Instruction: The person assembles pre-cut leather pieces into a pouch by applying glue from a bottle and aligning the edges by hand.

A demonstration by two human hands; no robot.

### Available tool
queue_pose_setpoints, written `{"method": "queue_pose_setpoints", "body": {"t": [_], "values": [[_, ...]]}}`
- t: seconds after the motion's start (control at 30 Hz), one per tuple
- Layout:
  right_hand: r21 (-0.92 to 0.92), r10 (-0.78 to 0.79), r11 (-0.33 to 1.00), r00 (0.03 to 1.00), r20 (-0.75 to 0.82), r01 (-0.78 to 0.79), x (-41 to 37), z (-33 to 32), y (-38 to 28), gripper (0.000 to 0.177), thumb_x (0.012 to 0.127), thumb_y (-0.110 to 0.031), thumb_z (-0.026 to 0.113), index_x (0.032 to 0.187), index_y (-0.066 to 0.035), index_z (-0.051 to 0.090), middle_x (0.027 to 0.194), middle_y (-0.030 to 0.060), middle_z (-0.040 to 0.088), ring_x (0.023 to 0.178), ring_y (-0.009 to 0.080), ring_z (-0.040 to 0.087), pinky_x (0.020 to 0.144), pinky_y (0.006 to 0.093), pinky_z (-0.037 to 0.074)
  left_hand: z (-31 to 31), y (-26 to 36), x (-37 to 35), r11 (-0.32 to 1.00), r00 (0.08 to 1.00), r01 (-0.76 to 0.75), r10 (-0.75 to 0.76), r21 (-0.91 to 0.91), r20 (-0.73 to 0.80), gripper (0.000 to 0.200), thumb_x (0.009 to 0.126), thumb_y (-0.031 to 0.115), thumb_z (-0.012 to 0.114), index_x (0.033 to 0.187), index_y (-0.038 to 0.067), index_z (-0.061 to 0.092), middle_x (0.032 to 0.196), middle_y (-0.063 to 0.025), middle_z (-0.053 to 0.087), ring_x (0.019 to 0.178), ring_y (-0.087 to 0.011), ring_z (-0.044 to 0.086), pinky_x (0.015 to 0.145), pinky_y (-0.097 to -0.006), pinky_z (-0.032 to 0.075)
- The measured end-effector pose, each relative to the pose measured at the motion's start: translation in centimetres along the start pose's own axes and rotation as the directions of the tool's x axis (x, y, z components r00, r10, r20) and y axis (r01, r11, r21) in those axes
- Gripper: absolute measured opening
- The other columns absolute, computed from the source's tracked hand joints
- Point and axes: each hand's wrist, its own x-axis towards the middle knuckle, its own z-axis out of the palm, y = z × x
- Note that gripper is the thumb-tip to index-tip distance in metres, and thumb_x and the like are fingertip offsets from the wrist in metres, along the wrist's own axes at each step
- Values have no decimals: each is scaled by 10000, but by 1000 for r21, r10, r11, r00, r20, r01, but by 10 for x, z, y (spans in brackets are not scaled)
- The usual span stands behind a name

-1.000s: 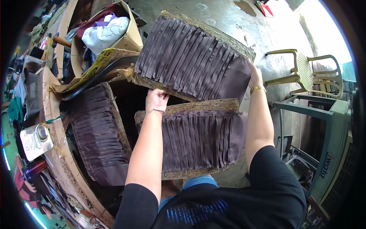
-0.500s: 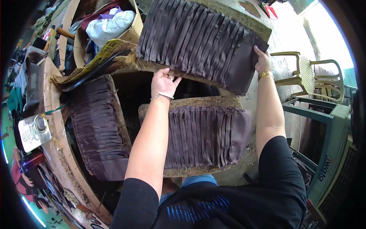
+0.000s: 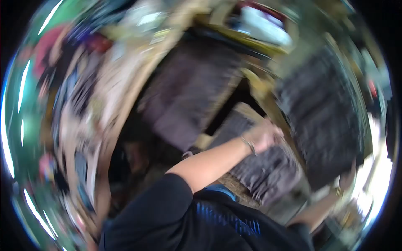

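Motion smears the whole view. On the right, a board covered with overlapping dark brown fabric pieces (image 3: pixel 320 113) stands at a slant. My right hand (image 3: pixel 346 178) is at its lower right corner, thumb side against the edge. My left hand (image 3: pixel 264 134), with a bracelet at the wrist, is near the board's lower left edge, fingers curled but blurred. Under my left forearm lies a second board of dark fabric pieces (image 3: pixel 272 173). A third board of dark pieces (image 3: pixel 192 79) rests farther up and to the left.
A pale wooden bench (image 3: pixel 125 92) with cluttered items runs along the left. At the top, a box (image 3: pixel 217 16) stands beside a white bag (image 3: pixel 266 27). Bright light comes in at the far right.
The view has swung left, so the boards and bench appear farther right. The board at my right hand looks turned more upright; my left hand now lies lower against its edge.
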Motion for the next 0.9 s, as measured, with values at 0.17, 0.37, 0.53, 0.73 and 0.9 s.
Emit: {"method": "queue_pose_setpoints", "body": {"t": [0.17, 0.37, 0.53, 0.73, 0.9], "values": [[430, 270, 846, 949, 166, -316, -11, 95, -79, 473, 780, -124, 585, 1212, -5, 434, 1210, 134, 458, 1070, 247, 461, 936, 344, 349, -22, 49, -163, 817, 977, 17, 108, 577, -182, 169, 713, 72, 653, 858, -10, 629, 846, -90, 633, 806, -159, 586, 765, -286, 448], [258, 62, 952, 928, 366, -165, -60, 245, -151, 469, 730, -109, 667, 1141, 21, 483, 1091, 104, 537, 969, 199, 514, 850, 311, 402, -44, 54, -360, 640, 813, -91, 490, 763, -314, 291, 722, 124, 656, 990, 21, 610, 1004, -76, 609, 936, -159, 548, 845, -272, 396], [212, -88, 972, 687, 721, -98, -153, 399, -242, 422, 781, -152, 624, 1135, 23, 474, 952, 74, 559, 754, 163, 562, 625, 261, 468, -82, 32, -473, 597, 552, -684, 799, 419, -239, 390, 725, 42, 599, 1105, -3, 521, 1096, -71, 564, 985, -173, 527, 866, -286, 389], [219, -147, 963, 375, 915, -158, -287, 577, -292, 345, 786, -29, 572, 1117, 20, 487, 1056, 87, 557, 916, 184, 547, 810, 296, 438, -126, 43, -622, 441, 231, -782, 861, 440, -452, 468, 682, -45, 561, 1139, 4, 475, 1049, -98, 563, 944, -197, 550, 811, -304, 442], [191, -155, 967, 207, 966, -167, -399, 692, -319, 358, 761, -9, 584, 1105, 27, 491, 1033, 96, 577, 894, 190, 567, 803, 300, 448, -144, 72, -712, 174, -33, -917, 864, 359, -502, 240, 705, -48, 507, 940, -39, 554, 874, -117, 602, 808, -223, 597, 740, -363, 484]]}}
